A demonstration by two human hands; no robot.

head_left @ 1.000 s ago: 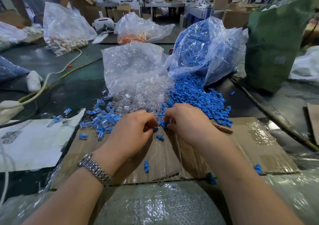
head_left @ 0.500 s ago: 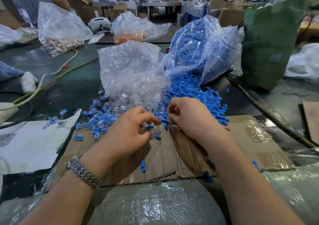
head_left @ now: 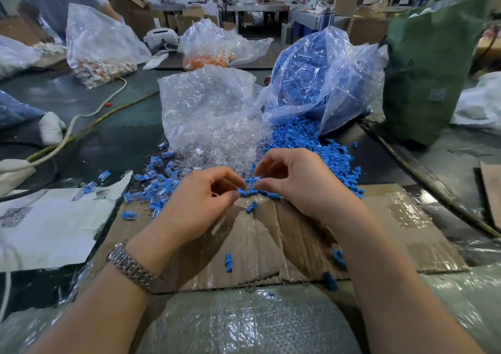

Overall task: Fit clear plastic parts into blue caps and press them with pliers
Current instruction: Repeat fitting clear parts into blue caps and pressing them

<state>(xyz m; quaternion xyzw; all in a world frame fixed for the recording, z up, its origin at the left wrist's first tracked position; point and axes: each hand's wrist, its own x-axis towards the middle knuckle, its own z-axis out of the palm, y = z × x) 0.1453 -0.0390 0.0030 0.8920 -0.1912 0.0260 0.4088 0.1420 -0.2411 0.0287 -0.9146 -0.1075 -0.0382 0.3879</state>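
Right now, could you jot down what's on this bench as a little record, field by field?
Left hand: fingers curled, fingertips at a small blue cap
Right hand: fingers curled, pinching a small part; too small to tell which
Clear parts: spilling from the clear bag
Blue caps: spilling from the blue-filled bag
Finished pieces: loose heap left of the hands
Work surface: taped cardboard
Wrist: metal watch on the left
Pliers: not in view
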